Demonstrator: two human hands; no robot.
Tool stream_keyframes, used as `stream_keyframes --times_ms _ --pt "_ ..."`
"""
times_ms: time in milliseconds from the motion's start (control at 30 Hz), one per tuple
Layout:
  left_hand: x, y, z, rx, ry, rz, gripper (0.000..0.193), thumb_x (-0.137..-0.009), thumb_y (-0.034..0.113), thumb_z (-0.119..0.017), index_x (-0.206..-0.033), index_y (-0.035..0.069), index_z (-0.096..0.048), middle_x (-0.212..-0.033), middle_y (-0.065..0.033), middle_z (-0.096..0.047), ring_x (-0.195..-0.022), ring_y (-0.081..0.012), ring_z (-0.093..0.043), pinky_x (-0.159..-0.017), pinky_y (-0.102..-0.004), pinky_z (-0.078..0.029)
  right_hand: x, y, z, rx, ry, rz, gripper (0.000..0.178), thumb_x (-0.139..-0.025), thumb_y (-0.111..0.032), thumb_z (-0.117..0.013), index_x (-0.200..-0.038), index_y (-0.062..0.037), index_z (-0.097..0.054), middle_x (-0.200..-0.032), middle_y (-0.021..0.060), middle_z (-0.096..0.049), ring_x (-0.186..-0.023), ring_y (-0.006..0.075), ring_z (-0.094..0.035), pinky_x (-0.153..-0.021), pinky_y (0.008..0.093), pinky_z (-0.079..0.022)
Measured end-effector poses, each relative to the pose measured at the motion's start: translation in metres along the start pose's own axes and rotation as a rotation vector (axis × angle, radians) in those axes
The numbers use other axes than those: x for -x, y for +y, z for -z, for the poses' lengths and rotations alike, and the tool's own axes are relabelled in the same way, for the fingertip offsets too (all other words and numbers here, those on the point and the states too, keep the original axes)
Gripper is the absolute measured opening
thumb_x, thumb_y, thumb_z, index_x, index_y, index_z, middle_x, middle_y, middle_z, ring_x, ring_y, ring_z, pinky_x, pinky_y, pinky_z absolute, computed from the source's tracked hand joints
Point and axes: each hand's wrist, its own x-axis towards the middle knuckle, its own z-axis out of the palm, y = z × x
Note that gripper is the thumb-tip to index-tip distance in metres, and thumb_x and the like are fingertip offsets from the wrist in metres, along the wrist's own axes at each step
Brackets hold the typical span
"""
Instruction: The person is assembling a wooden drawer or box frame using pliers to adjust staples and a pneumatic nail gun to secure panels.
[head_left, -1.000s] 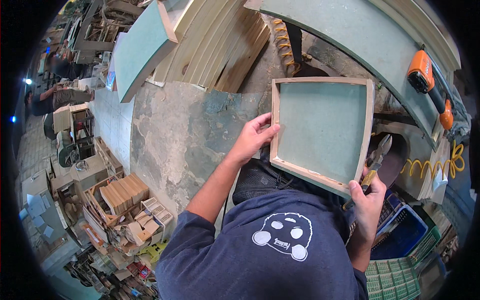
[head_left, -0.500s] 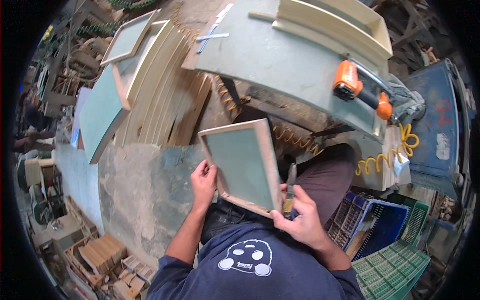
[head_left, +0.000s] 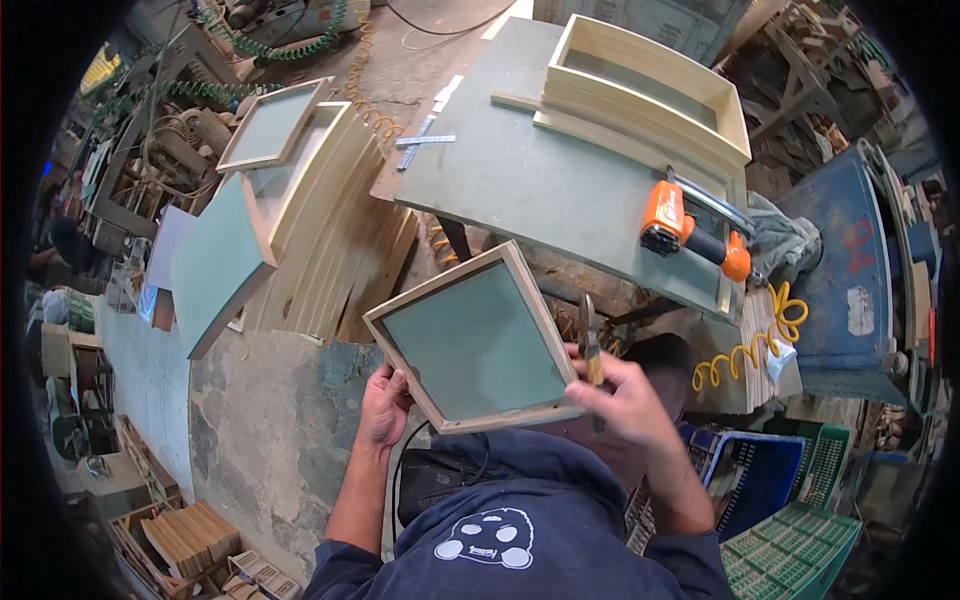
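In the head view I have the framed panel point(head_left: 475, 335) at the centre of the frame, held up in the air and turned so that one corner points up. It is roughly square: a flat grey-green sheet set inside a raised rim point(head_left: 439, 285) of pale wood.

On its lower-left side I see the left hand point(head_left: 383, 408) closed around the edge, thumb against the rim, fingertips hidden from me. At the lower-right corner, the right hand point(head_left: 628, 400), slightly blurred, is curled around pliers point(head_left: 590, 340) with a yellow handle, their metal end pointing up. Its thumb lies at the panel's corner; I can't tell how hard it presses.

Toward the upper right I pick out an orange-and-black nail gun point(head_left: 690, 228) lying on a grey-green table point(head_left: 480, 190), near pale wooden boxes point(head_left: 640, 108).
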Motion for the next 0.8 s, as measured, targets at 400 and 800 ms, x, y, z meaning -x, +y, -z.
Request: stream_keyframes --times_ms 400,800 --pt "-0.005 0.017 0.002 0.016 0.106 -0.147 0.026 -0.092 0.020 -0.058 -0.112 0.007 -0.050 -0.094 -0.0004 -0.054 -0.089 -0.0123 -0.052 -0.082 -0.0303 -0.043 -0.208 0.008 0.081 1.096 0.380 0.155 0.038 -0.078 -0.037 -0.068 -0.075 0.0006 -0.063 -0.076 0.0183 -0.062 -0.075 0.0348 -0.060 -0.069 0.0441 -0.046" --pt "-0.047 0.029 -0.024 -0.035 0.056 -0.127 0.039 -0.093 0.024 -0.055 -0.125 0.005 -0.043 -0.116 -0.0073 -0.055 -0.105 -0.0185 -0.055 -0.091 -0.0338 -0.045 -0.011 0.000 0.181 0.393 1.010 0.441 0.023 -0.093 -0.011 -0.053 -0.112 -0.0001 -0.060 -0.099 0.0093 -0.065 -0.091 0.0144 -0.060 -0.081 0.0270 -0.047"
